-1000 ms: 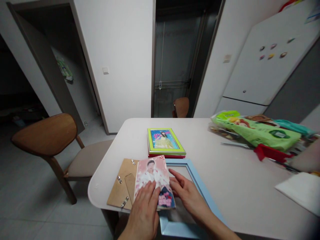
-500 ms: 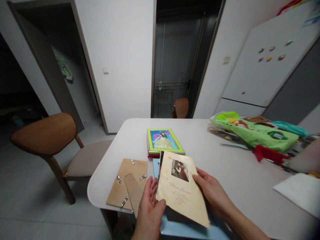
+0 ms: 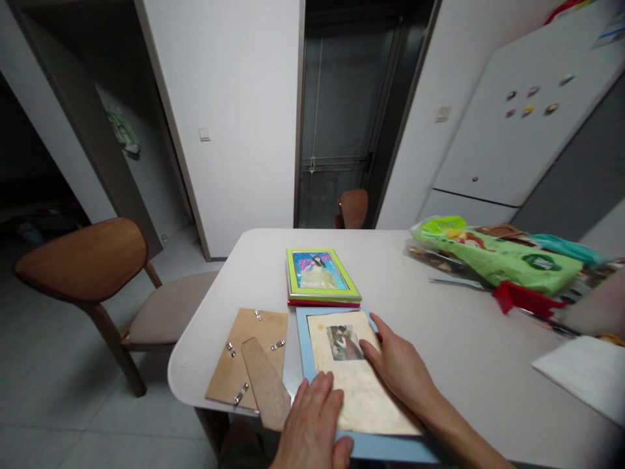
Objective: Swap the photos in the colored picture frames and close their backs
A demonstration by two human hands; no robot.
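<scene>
A cream paper insert with a small printed photo lies within a light blue picture frame at the table's near edge. My left hand rests on the paper's lower left, fingers extended and together. At the upper right edge of the paper is my right hand, thumb on the sheet and fingers along the frame's side. Left of the frame sits a brown backing board with metal clips, its stand leg angled toward me.
Behind the blue frame lies a stack topped by a green picture frame. On the right are a green package, a red object and a white sheet. A wooden chair stands left of the table.
The cream paper has gone from being held tilted in both hands to lying flat in the blue frame. My left hand has turned palm down onto it.
</scene>
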